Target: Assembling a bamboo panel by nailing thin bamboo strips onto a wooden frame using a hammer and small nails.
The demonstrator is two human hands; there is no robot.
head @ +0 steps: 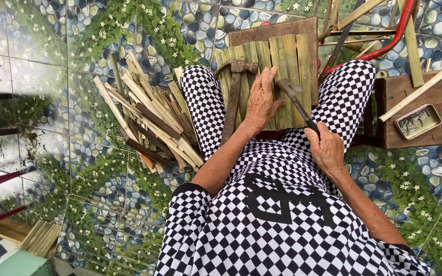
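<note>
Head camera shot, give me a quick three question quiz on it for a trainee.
1. True or false: the left hand lies flat on the bamboo slat panel.
2. What does the right hand grip: A a hammer, B a saw, C a brush?
3. What lies in the small tin on the wooden stool?

Key: 1 true; 2 A; 3 small nails.
</note>
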